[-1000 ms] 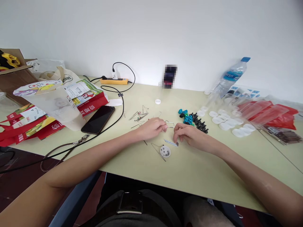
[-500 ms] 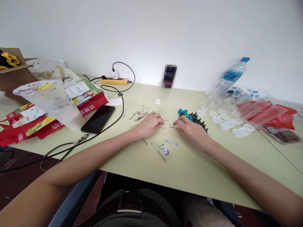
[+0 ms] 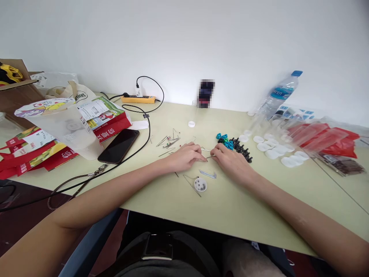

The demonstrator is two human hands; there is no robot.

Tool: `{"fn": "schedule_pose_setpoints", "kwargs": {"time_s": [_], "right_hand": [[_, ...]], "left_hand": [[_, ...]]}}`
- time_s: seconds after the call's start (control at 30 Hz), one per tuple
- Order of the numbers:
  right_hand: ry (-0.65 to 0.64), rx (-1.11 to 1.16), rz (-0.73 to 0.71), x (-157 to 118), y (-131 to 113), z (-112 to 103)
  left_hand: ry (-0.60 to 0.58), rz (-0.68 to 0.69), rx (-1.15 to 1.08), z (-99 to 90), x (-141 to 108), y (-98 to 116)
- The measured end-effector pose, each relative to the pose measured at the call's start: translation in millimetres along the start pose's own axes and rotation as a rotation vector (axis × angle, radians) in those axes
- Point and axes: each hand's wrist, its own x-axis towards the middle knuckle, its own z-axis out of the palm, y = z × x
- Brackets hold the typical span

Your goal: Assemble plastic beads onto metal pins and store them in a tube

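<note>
1. Left hand (image 3: 187, 157) and right hand (image 3: 232, 161) are resting around the middle of the desk (image 3: 245, 207), a narrow gap separating their fingertips.
2. A thin metal rod (image 3: 206, 150) is bridging that gap, about midway between the rear and front edges. Its long axis is running side to side: rightward from the left fingertips, leftward from the right. Neither hand is clearly sitting nearer.
3. A second rod (image 3: 211, 156) is showing slightly closer to the front edge, partly hidden, its visible bit lying nearer the right fingertips.
4. Left index finger is stretching toward the right hand, other fingers curling under; cannot tell whether they are gripping. Right thumb and fingertips are bunching together at the second rod; a firm clamp cannot be confirmed.
5. Bent metal keys (image 3: 208, 174) are lying in a row toward the front edge, apart from both hands. Closer still to that edge, a round white cap (image 3: 200, 184) is holding small dark pieces.
6. Wire pieces (image 3: 172, 142) are scattering beyond the left hand, toward the rear edge; turquoise parts (image 3: 227, 144) and black parts (image 3: 243, 151) are clustering just beyond the right.
</note>
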Motion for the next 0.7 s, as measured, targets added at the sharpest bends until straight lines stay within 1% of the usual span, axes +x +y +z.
{"fn": "schedule_pose_setpoints", "kwargs": {"time_s": [0.07,0.13,0.23,0.3,0.37,0.4,0.47,0.53,0.63,0.7], "right_hand": [[-0.003,-0.022,-0.019,0,2,0],[-0.010,-0.073,-0.068,0,3,-1],[-0.037,-0.215,-0.162,-2,3,-5],[-0.057,-0.280,-0.195,-4,3,-7],[-0.068,-0.247,-0.208,-5,3,-9],[-0.067,-0.183,-0.204,-5,3,-10],[-0.054,0.042,-0.169,-4,4,-13],[-0.059,0.382,-0.099,-3,4,-17],[-0.123,0.944,0.005,-2,-1,-24],[-0.134,1.202,0.051,-2,-6,-27]], "left_hand": [[0.000,0.005,0.006,0.1,0,0],[0.005,-0.006,0.018,-0.2,-1,0],[0.024,-0.020,0.051,-1.0,0,0],[0.037,-0.021,0.074,-1.4,0,0],[0.052,-0.024,0.088,-1.8,0,-1],[0.063,-0.029,0.090,-2.2,1,-1],[0.089,-0.049,0.076,-3.5,1,-1],[0.117,-0.074,0.024,-5.8,1,1],[0.128,-0.095,-0.123,-8.9,2,7],[0.106,-0.093,-0.241,-8.7,2,11]]}}
